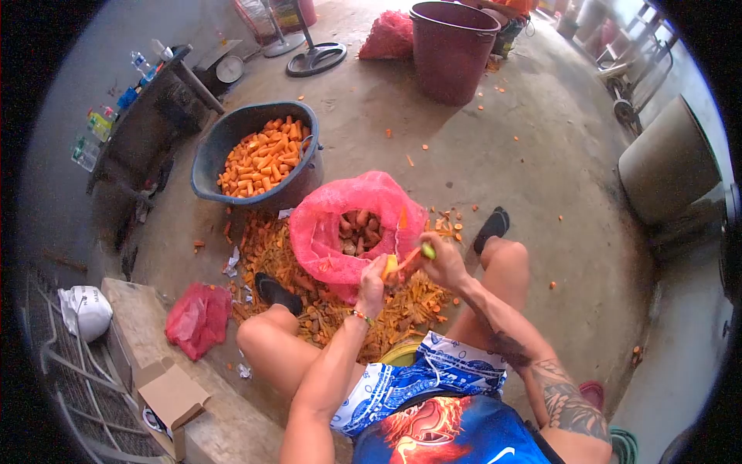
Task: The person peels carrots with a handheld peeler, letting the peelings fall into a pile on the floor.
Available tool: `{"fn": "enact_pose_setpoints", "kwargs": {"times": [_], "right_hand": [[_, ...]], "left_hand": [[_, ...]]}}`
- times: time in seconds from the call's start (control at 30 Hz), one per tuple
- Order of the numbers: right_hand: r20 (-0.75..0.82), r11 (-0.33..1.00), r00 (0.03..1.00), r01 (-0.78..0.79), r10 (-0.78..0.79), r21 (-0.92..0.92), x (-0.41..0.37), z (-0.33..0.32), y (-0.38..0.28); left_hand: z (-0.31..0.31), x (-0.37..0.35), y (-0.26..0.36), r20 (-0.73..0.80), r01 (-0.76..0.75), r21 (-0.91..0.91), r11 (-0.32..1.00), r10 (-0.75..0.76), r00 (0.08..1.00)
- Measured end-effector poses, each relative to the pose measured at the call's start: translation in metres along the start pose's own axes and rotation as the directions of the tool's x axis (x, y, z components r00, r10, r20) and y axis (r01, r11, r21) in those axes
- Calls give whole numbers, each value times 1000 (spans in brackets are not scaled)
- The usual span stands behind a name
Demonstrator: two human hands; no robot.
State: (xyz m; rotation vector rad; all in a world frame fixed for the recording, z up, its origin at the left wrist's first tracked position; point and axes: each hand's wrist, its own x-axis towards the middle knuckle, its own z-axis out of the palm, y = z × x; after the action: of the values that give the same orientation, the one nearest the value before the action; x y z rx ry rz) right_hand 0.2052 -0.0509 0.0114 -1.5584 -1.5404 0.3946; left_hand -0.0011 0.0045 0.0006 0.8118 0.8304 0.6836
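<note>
- Orange carrot (392, 267) hangs above the floor's peel heap (402, 305), just before the pink sack (325, 216), long axis slanting between both hands.
- Left hand (373, 282): grip wrapped round its left end.
- Right hand (447, 263): grip clasping a peeler (427, 250) against the carrot's right end.

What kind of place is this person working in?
Probably a bulk vegetable-prep yard or shed: bare concrete floor, a pink mesh sack of carrots, a dark tub full of cut carrots, and peelings heaped below the carrot the left hand holds.
</note>
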Motion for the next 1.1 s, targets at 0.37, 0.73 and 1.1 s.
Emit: {"fn": "enact_pose_setpoints", "kwargs": {"times": [0.37,0.73,1.1], "right_hand": [[-241,968,939,-247,247,31,9,8,25],[32,999,999,-40,41,-10,2,-9,-17],[-45,988,987,-154,155,12,11,0,-7]], "left_hand": [[-2,-1,-1,-9,79,-197,977,-82,997],[12,-5,8,-100,28,-112,993,-39,994],[4,4,0,-23,-29,-72,997,27,999]]}}
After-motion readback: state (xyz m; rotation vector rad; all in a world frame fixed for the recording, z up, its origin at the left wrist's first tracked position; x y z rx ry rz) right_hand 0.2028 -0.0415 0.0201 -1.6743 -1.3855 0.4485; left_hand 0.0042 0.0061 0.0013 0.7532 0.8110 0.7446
